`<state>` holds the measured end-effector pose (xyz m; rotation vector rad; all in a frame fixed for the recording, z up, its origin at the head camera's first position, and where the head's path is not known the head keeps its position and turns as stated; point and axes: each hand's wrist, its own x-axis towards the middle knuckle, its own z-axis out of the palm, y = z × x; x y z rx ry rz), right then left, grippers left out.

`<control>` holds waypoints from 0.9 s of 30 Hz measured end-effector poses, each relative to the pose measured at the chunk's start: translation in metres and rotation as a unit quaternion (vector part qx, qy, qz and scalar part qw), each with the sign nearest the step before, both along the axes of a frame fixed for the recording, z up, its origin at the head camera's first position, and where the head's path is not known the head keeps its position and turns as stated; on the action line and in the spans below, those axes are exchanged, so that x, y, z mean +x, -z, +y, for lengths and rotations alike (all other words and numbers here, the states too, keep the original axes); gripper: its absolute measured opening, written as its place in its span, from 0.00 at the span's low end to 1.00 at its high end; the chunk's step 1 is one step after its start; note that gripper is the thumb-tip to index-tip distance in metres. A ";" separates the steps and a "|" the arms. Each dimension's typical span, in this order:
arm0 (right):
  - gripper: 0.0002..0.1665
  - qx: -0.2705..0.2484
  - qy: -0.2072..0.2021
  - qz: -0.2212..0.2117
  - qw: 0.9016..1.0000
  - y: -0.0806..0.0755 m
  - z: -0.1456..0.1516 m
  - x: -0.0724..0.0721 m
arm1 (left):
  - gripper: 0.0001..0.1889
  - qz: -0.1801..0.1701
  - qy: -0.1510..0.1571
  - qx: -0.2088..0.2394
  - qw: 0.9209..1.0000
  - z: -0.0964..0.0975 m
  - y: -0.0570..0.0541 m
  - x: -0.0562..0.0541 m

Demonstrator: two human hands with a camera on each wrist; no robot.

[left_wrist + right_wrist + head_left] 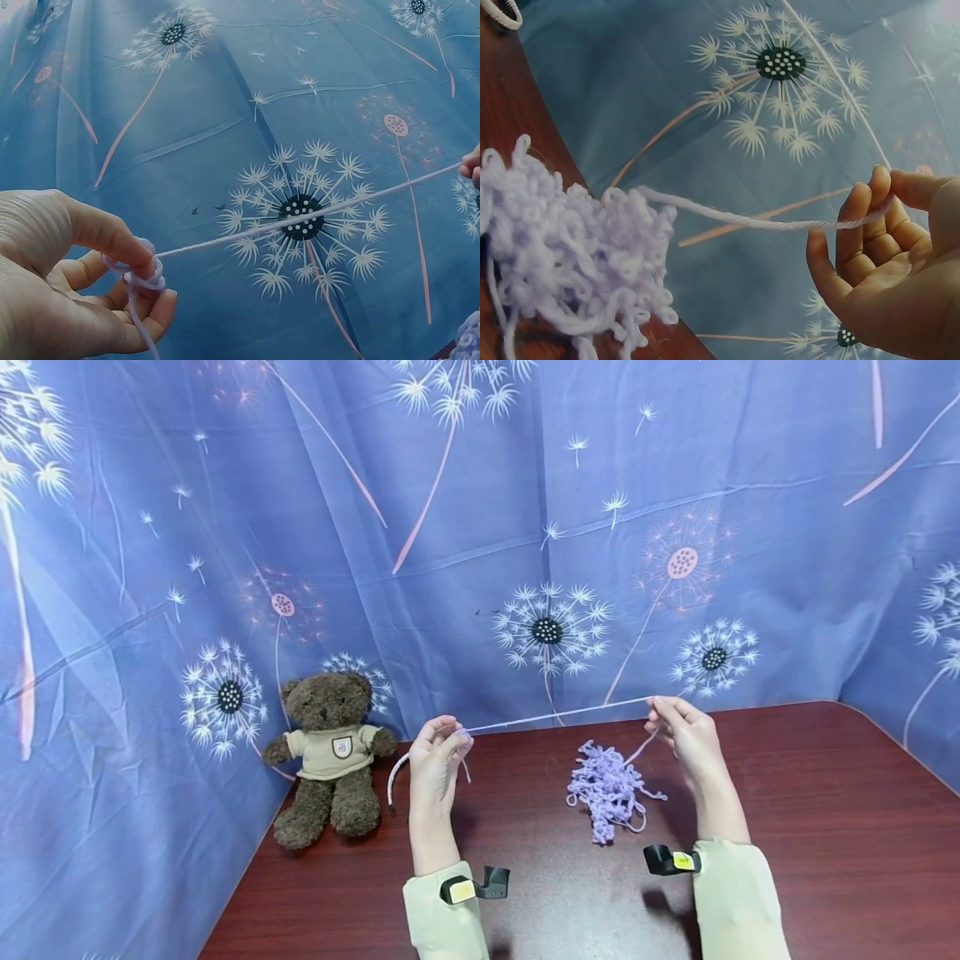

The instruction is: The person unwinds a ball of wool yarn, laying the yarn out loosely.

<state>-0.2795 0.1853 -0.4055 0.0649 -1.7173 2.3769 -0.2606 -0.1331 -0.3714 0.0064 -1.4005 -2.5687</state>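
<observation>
A strand of light purple yarn (558,716) is stretched straight between my two raised hands. My left hand (438,756) pinches a small looped bunch of the yarn (154,274) between thumb and fingers, and a short tail hangs down from it. With thumb and index fingertip, my right hand (686,731) pinches the other end of the taut stretch. From there the yarn slackens across the fingers (853,225) and runs to a tangled, curly purple yarn heap (609,789) on the table, left of and below the right hand.
A brown teddy bear (330,760) in a beige top sits at the table's left. A white cord-like loop (395,777) shows behind my left hand. The dark red table (825,793) meets a blue dandelion-print curtain (480,527) along its back and left edges.
</observation>
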 end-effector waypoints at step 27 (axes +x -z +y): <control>0.13 -0.118 0.058 -0.008 0.991 0.006 0.021 0.001 | 0.17 -0.023 -0.009 -0.001 1.000 -0.001 -0.001 0.001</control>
